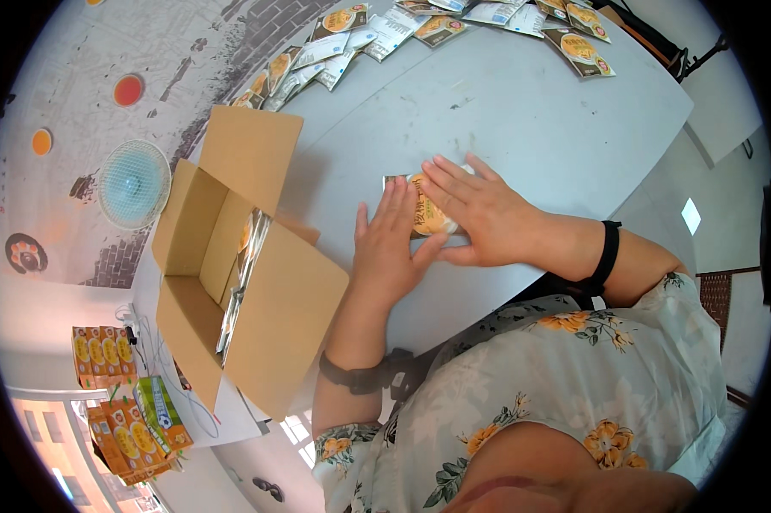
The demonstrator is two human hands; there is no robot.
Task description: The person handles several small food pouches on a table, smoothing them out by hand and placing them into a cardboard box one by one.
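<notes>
On the pale table (556,128) in front of me lies a flat sachet (426,215) with a yellow and brown printed face and silvery edges. My left hand (390,248) rests on its left side, fingers stretched out. Across its right side lies my right hand (492,209), palm down with the fingers extended and slightly apart. The hands cover much of the sachet, and their thumbs come close together at its near edge. Left of my left hand stands an open cardboard box (287,321), its flaps folded out, with several similar sachets (247,265) standing inside.
Many loose sachets (390,34) lie in overlapping piles along the table's far edge, one (580,53) at the far right. A round fan with a light-blue guard (133,184) is beyond the box. Orange cartons (103,355) and a green carton (161,410) stand at lower left.
</notes>
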